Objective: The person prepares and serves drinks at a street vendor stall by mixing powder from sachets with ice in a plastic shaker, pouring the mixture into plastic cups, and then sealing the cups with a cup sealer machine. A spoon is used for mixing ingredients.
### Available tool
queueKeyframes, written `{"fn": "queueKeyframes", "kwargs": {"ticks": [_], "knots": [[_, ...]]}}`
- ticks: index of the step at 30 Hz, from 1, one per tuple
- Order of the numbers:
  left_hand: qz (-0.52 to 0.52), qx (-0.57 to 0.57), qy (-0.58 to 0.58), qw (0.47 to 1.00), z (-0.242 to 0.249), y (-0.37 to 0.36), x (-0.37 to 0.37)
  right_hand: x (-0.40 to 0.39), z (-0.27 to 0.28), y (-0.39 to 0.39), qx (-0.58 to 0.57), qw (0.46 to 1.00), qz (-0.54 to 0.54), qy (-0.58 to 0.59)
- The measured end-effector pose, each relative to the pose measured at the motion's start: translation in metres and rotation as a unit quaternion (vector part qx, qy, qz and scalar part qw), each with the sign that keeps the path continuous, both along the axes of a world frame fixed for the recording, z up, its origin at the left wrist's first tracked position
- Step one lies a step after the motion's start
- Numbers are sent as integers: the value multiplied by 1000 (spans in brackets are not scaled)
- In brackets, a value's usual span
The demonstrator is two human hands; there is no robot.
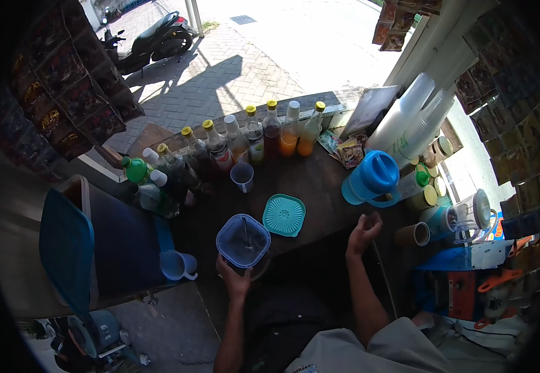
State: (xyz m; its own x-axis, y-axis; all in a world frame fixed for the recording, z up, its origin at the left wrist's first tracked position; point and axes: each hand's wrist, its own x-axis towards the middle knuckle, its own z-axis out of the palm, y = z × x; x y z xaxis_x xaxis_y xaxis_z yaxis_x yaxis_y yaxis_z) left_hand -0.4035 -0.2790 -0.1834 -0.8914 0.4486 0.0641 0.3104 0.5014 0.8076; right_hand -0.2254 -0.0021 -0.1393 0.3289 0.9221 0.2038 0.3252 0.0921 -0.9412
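Observation:
My left hand [235, 277] is closed on the near rim of a square blue plastic container [237, 247], which has a spoon [247, 230] standing inside. What else lies in the container is too dark to make out. Just beyond it, a turquoise lid [284, 215] rests on the dark table. My right hand [364, 234] hovers near the table's right side, its fingers loosely curled and apart, holding nothing. Nearest to that hand is a blue lidded pitcher [372, 177], with a gap between them. A clear measuring cup [242, 177] stands behind the container.
Several glass bottles [219, 152] line the table's far edge. A large cooler box [117, 239] and a handled plastic cup [175, 265] are at left. Stacked plastic cups [406, 127], jars [424, 197] and a blender jug [474, 211] stand at right. Sachet strips [64, 81] hang overhead.

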Motion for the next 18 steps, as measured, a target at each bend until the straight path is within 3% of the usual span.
{"fn": "queueKeyframes", "kwargs": {"ticks": [2, 3, 5, 6, 8, 9, 12, 13, 14, 18], "knots": [[-10, 0, -44, 999, -13, -24, 0, 31, -5, 50, 89, 989, -112, -43], [-13, 0, -46, 999, -10, -34, 1, 44, 3, 68, 90, 988, -115, -44], [8, -3, -310, 951, 0, -53, 2, 59, 21, 95, -29, 1000, -3, -5], [12, -1, -311, 950, -5, -64, 4, 60, 22, 102, -29, 1000, 1, -6], [-7, 28, -371, 928, -22, -89, 9, 47, 22, 116, -48, 990, 51, 125], [4, 33, -370, 928, -39, -106, 13, 37, 22, 122, -6, 985, 5, 174], [58, 1, -394, 917, -98, -154, 29, 32, 37, 125, -61, 976, 81, 191], [72, -49, -345, 934, -111, -170, 39, 30, 44, 125, -65, 975, 96, 191], [85, -103, -299, 945, -122, -186, 49, 30, 51, 123, -67, 978, 122, 156], [158, -154, -327, 919, -154, -236, 99, 21, 89, 102, -62, 970, 224, 76]]}}
